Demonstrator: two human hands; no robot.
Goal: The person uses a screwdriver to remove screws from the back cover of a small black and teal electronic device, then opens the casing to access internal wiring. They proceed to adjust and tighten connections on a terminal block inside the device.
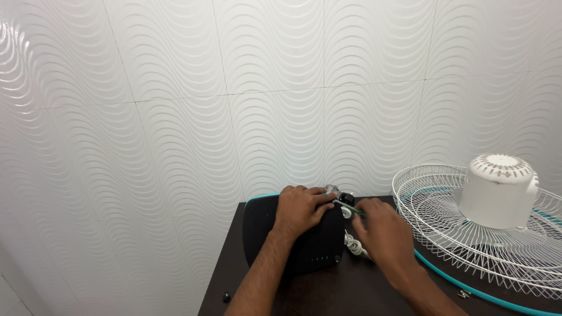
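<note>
We find our left hand (300, 208) closed over the top of a black fan base (293, 243) standing on the dark bench (328, 292) against the tiled wall (234, 88). Our right hand (380, 231) pinches a thin green-handled tool (350, 208) at a small metal fitting (333, 190) on the base's top edge. A white cord (353, 244) lies just beside the base. To the right rests a white wire fan guard (445, 234) carrying a white motor housing (497, 190).

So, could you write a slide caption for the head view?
Both hands, left hand and right hand, work on a black fan base beside a white wire grille.
</note>
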